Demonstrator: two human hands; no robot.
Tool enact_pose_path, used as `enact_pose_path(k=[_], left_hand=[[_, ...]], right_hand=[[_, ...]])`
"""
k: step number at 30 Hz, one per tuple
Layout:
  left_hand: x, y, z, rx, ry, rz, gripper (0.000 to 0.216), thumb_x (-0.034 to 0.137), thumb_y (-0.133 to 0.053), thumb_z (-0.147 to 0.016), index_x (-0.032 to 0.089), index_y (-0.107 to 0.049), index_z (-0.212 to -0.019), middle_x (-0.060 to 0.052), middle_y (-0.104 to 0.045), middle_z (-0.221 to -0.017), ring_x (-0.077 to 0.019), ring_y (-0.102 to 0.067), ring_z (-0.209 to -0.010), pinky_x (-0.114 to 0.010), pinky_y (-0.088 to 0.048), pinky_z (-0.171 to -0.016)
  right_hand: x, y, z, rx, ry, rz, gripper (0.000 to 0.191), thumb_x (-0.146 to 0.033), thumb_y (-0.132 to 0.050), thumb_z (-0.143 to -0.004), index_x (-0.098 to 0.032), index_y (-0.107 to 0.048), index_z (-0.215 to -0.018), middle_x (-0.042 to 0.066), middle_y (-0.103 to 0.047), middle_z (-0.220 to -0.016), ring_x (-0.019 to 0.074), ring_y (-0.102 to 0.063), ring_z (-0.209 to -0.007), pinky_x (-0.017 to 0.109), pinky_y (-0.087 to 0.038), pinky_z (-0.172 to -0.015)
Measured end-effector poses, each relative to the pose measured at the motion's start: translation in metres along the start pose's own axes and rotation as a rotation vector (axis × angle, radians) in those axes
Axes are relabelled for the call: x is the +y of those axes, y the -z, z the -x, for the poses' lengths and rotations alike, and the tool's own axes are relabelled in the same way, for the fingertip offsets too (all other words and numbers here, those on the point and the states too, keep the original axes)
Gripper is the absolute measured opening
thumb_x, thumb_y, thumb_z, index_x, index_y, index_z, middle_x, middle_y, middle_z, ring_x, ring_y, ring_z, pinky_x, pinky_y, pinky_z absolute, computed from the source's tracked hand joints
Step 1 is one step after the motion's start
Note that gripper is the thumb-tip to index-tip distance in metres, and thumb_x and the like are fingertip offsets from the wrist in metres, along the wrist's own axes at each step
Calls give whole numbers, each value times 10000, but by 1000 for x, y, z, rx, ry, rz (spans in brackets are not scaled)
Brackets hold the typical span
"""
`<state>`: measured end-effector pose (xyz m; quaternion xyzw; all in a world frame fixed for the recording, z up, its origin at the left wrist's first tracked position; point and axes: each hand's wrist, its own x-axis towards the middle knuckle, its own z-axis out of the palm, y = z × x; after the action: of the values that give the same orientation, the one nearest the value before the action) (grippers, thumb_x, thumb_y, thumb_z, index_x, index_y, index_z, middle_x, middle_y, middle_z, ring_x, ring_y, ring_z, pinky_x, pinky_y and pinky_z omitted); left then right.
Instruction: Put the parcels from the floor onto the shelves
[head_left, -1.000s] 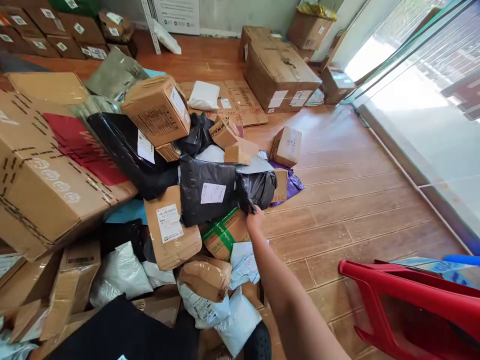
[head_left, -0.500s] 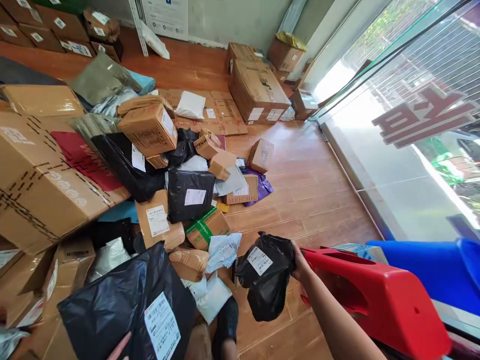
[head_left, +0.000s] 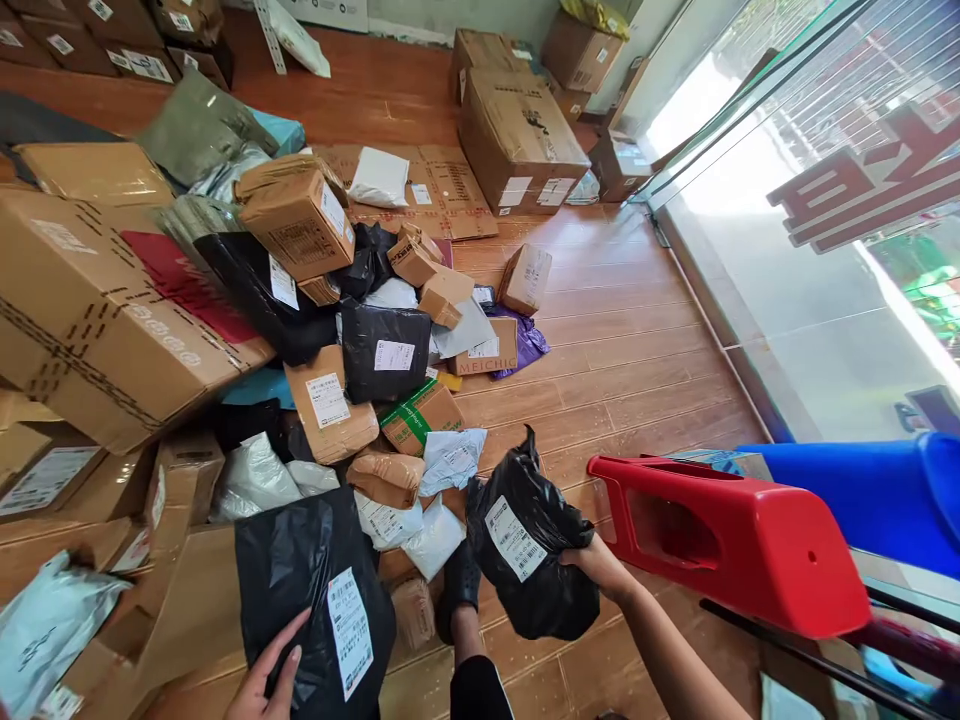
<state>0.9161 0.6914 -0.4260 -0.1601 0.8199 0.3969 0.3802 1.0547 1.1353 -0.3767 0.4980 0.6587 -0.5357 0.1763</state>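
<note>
Right hand [head_left: 600, 565] clamps a small black bag [head_left: 532, 545] from its right side, held above the floor [head_left: 637, 350], long axis upright, gathered neck up, label facing camera. Left hand [head_left: 274, 675] grips a flat black parcel [head_left: 315, 590], fingers spread, label end nearest, beside red stool [head_left: 735, 545].

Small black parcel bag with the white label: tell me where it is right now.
In the head view the small black parcel bag sits low and centre-right, gripped by the right hand, just left of the red stool.
</note>
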Motion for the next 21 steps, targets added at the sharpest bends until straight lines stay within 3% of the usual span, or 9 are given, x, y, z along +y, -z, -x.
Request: enact_pose_path(k=[2,5,8,11,13,16,18,21], left_hand=[[10,3,-1,39,-43,-5,589,590,-440,-752,228,-657,-1162,-39,-633,-1288,-290,-499,-1287,-467,-301,-1153],[34,16,-5,54,-131,-52,584,581,-426,-770,231,-648,-1182,-54,-632,-1288,-283,-517,-1270,-468,-303,-1147],[59,41,-17,29,-222,-113,577,560,-443,-774,210,-650,-1183,-68,-627,-1292,-277,-537,-1250,-463,-344,-1124],[81,64,-29,24,-324,-154,577,543,-449,-766,170,-669,-1148,-88,-650,-1256,-267,-568,-1210,-438,-397,-1091],[95,68,-31,-1,-396,-224,578,527,-411,-787,158,-677,-1144,-95,-663,-1232,-270,-584,-1185,-444,-414,-1075],[117,60,-21,-175,-489,-357,551,487,-350,-832,186,-687,-1148,-89,-688,-1187,-273,-618,-1122,-464,-443,-1033],[133,52,-6,-346,-542,-398,530,508,-341,-864,235,-678,-1169,-70,-692,-1186,-259,-621,-1117,-443,-452,-1023],[153,50,21,-529,-699,-405,645,689,-381,-817,260,-647,-1217,-81,-624,-1298,-277,-583,-1180,-418,-460,-1026]], right_hand=[[-24,-3,14,-94,122,182,322,-133,-506,-455,-176,-643,-743,32,-717,-779,287,-629,-928,360,-470,-870],[-61,-17,37,-216,261,525,190,-36,-501,-499,-154,-627,-578,82,-693,-642,305,-653,-762,344,-421,-704],[-93,-36,66,-342,485,1077,280,50,-460,-589,-126,-674,-634,159,-713,-721,301,-672,-723,331,-317,-588],[-120,-54,94,-438,766,1527,304,52,-438,-684,-127,-684,-683,128,-708,-704,238,-658,-622,345,-209,-496],[-136,-68,105,-451,930,1509,239,11,-480,-717,-146,-650,-656,80,-684,-650,191,-610,-547,344,-183,-474],[-158,-89,111,-409,1070,1205,164,-46,-538,-713,-164,-553,-599,28,-625,-605,141,-534,-528,303,-219,-486],[-171,-103,108,-326,1078,907,146,-65,-552,-669,-166,-499,-577,9,-581,-591,122,-500,-543,274,-242,-506],[-184,-119,99,-156,988,419,107,-112,-524,-619,-172,-475,-545,-11,-512,-560,113,-473,-545,250,-265,-526]])
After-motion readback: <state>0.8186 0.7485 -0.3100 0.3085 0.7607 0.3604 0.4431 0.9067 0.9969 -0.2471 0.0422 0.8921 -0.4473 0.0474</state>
